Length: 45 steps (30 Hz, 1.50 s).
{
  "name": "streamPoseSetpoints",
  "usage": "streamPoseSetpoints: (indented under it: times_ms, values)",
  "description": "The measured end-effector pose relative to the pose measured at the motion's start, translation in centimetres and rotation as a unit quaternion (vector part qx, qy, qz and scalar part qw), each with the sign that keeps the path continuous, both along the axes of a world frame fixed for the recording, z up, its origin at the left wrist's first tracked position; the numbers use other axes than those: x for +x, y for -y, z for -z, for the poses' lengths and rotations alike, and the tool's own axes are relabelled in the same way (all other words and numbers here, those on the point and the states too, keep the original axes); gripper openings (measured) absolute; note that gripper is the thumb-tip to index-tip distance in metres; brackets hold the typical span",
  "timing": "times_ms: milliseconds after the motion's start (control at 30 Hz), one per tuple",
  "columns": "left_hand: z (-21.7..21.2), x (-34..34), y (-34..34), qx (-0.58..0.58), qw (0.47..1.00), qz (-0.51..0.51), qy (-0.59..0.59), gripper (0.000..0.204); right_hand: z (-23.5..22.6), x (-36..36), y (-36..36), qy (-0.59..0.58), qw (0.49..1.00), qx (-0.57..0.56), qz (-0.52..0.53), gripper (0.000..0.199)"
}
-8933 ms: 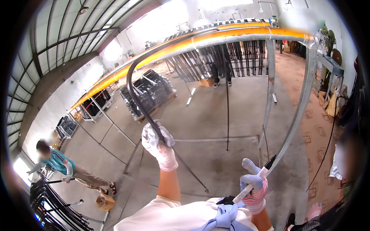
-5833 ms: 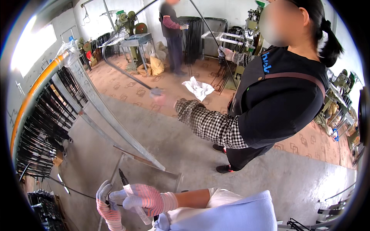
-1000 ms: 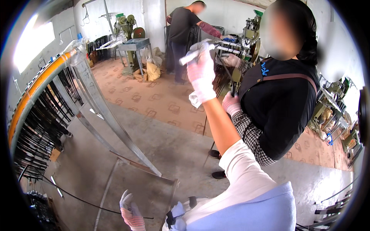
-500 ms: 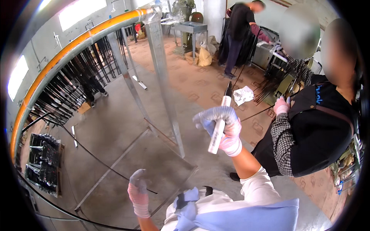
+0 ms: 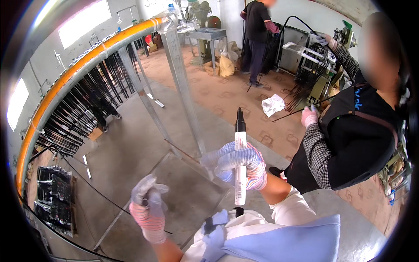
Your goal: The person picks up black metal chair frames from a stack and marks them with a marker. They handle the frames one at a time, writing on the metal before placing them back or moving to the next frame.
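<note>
My right hand [image 5: 244, 163], in a striped knit glove, is closed around a white marker pen [image 5: 240, 187]. The pen stands nearly upright, its black cap end [image 5: 240, 120] pointing up and its white lower end sticking out below the fingers. To the left and lower, my gloved left hand [image 5: 149, 205] is raised with its fingers loosely bent and apart. I make out nothing held in it. A thin black rod [image 5: 109, 200] passes behind that wrist.
A curved orange-topped rail [image 5: 87, 98] on metal posts [image 5: 181, 78] arches across the left. Black rods [image 5: 87, 100] hang behind it, near stacked black parts [image 5: 54, 196]. A co-worker [image 5: 358, 135] stands close on the right by machines; another person [image 5: 257, 39] works farther back.
My right hand has moved left and lower, and the marker has turned upright. My left hand's fingers have bent more. The nearby co-worker's far arm is now raised, holding a black rod.
</note>
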<state>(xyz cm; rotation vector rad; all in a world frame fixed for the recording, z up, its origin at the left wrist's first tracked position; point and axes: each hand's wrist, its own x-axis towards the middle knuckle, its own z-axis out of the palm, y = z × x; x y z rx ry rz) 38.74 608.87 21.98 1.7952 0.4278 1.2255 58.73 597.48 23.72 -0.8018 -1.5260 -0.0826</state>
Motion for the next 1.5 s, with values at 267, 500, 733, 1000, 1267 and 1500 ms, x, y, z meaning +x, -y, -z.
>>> streamPoseSetpoints:
  times_ms: [267, 500, 733, 1000, 1267, 1500]
  values:
    - [-5.1, -0.1, 0.5, 0.374, 0.923, -0.053, 0.068, 0.030, -0.6, -0.5, 2.0, -0.256, 0.964, 0.062, -0.025, 0.012]
    - [-9.2, -0.6, 4.0, 0.561, 0.810, -0.168, 0.022, 0.029, 0.6, -0.9, 2.5, -0.298, 0.950, 0.074, -0.054, 0.014]
    - [-11.0, 0.4, 4.7, 0.620, 0.776, -0.120, -0.002, 0.027, 1.9, 0.3, 2.4, -0.310, 0.946, 0.083, -0.046, 0.018]
    - [-10.3, 0.9, 4.5, 0.622, 0.775, -0.109, 0.003, 0.025, 2.4, 1.4, 3.5, -0.321, 0.942, 0.070, -0.073, 0.022]
    - [-10.0, -0.3, 5.5, 0.624, 0.773, -0.114, 0.005, 0.023, 2.0, 1.4, 4.2, -0.320, 0.940, 0.056, -0.109, 0.027]
    - [-9.1, 0.9, 6.3, 0.623, 0.777, -0.084, 0.039, 0.021, 3.0, 1.4, 4.7, -0.209, 0.972, 0.087, 0.069, 0.025]
